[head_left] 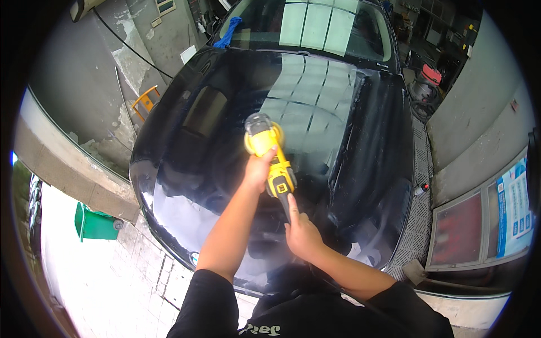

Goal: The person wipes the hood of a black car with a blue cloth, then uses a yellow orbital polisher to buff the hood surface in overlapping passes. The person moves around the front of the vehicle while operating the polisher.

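Both of my hands hold a yellow and black DeWalt car polisher (277, 169) on the dark hood (211, 169) of a car. My left hand (258, 171) wraps the tool's body just behind its head. Lower down, my right hand (303, 234) grips the black rear handle, one finger stretched along it. The round pad shows at both sides of the head, low over the hood near its middle; whether it touches the paint cannot be told. Hazy, smeared patches mark the hood, mostly at its right side and front edge.
A blue cloth (228, 33) lies by the windshield's left corner. An orange chair (146, 101) stands left of the car, a green bin (96, 222) at lower left. On the right are a red-topped vacuum cleaner (424, 86), a bottle (421, 189) on floor grating and a grey wall (473, 110).
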`<move>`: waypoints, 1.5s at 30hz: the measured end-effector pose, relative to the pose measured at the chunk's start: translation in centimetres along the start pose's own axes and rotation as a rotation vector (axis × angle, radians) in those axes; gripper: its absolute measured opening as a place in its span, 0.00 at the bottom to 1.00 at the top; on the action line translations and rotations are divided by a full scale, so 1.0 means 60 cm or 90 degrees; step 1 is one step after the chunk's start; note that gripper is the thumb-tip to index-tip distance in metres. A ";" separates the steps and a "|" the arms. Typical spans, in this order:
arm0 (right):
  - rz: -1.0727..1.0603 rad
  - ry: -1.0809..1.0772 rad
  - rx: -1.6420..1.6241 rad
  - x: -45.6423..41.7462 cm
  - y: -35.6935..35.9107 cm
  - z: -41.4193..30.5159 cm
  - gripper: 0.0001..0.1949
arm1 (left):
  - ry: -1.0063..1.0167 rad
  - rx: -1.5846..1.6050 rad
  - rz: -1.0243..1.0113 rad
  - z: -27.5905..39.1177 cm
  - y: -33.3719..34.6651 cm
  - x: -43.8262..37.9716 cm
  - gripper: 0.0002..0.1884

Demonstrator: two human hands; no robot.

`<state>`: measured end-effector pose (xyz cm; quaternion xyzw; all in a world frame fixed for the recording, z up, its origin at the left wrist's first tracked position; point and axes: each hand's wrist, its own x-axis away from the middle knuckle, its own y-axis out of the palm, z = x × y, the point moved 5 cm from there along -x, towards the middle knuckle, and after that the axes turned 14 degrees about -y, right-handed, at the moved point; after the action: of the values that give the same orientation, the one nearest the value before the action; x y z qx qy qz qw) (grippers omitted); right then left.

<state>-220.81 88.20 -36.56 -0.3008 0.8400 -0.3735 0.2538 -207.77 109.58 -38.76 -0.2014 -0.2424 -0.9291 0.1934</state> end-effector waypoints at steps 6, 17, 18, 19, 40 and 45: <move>-0.051 -0.124 -0.056 -0.043 0.044 -0.024 0.47 | 0.032 0.021 0.161 0.039 -0.140 0.064 0.30; 0.025 0.084 -0.020 0.190 -0.115 0.077 0.49 | 0.001 -0.085 0.015 -0.129 0.190 0.096 0.20; 0.026 0.097 -0.013 0.205 -0.128 0.079 0.49 | 0.000 -0.071 -0.015 -0.142 0.214 0.095 0.20; 0.019 0.122 -0.005 0.216 -0.134 0.079 0.49 | 0.001 -0.058 -0.043 -0.152 0.232 0.095 0.20; -0.124 -0.096 0.003 0.084 0.179 -0.204 0.47 | 0.067 0.053 0.225 -0.048 -0.343 0.242 0.25; -0.160 0.023 0.022 0.169 0.145 -0.174 0.47 | 0.100 0.007 0.200 -0.120 -0.274 0.269 0.28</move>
<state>-237.36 90.80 -39.20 -0.3924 0.7936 -0.4222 0.1947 -230.91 114.85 -43.11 -0.1623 -0.1973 -0.8989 0.3560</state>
